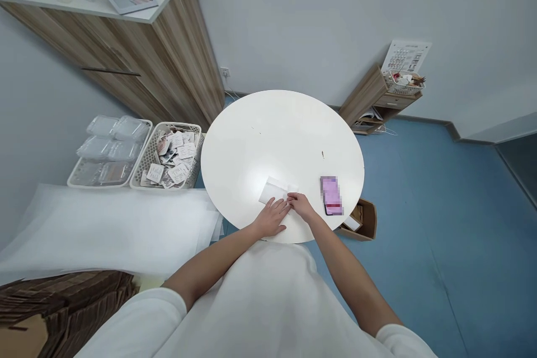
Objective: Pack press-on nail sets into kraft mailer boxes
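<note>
A small white flat packet (pixel 273 188), paper-like and pale, lies near the front edge of the round white table (pixel 277 128). My left hand (pixel 272 218) rests flat across its near edge with fingers spread. At the packet's right end, my right hand (pixel 298 205) has its fingers bent together in a pinch on the edge. Fingertips of both hands almost meet there, and they partly hide that end. To the right of my right hand lies a phone (pixel 331 196) with a blurred pink screen.
Left of the table stand a white basket of printed cards (pixel 196 173) and a basket with clear plastic packs (pixel 111 148). White translucent sheets (pixel 109 229) lie stacked nearer me. An open cardboard box (pixel 369 221) sits on the floor at right. A small dark object (pixel 323 154) lies on the table.
</note>
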`<state>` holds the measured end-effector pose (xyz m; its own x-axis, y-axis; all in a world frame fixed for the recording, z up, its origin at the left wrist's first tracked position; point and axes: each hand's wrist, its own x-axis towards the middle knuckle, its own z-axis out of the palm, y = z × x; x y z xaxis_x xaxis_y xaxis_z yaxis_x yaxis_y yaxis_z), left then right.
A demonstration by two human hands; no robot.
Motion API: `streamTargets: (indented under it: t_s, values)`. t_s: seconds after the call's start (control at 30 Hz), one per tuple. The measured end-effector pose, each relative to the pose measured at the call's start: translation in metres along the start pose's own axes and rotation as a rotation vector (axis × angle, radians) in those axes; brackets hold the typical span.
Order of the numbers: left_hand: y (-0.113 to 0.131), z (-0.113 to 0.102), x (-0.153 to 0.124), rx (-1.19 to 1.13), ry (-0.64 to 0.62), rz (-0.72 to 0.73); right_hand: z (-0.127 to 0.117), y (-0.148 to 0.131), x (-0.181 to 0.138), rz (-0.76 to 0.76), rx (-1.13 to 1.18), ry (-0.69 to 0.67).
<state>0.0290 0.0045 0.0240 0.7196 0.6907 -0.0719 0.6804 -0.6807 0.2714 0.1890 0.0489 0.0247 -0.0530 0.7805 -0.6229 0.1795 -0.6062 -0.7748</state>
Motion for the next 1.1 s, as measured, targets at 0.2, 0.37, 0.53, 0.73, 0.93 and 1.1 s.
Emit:
streamTargets:
  t_s: [0.2, 0.37, 0.53, 0.73, 0.93, 1.1]
  values:
    - [-0.013, 0.008, -0.002, -0.029, -0.028, 0.045, 0.002, 0.014, -0.011, -0.124, -0.173, 0.142]
    - [-0.017, 0.009, -0.007, -0.133, -0.020, 0.047, 0.014, 0.039, -0.028, -0.378, -0.726, 0.299]
    - [-0.016, 0.011, -0.024, -0.513, 0.058, -0.198, 0.033, 0.042, -0.031, -0.326, -0.911, 0.303]
    - [-0.018, 0.015, -0.040, -1.345, 0.180, -1.070, 0.040, 0.036, -0.031, -0.274, -0.930, 0.340]
    - [-0.024, 0.010, -0.007, -1.515, 0.396, -1.319, 0.042, 0.038, -0.033, -0.250, -0.904, 0.347]
    - [-0.033, 0.013, 0.014, -1.472, 0.473, -1.406, 0.037, 0.035, -0.032, -0.211, -0.903, 0.294]
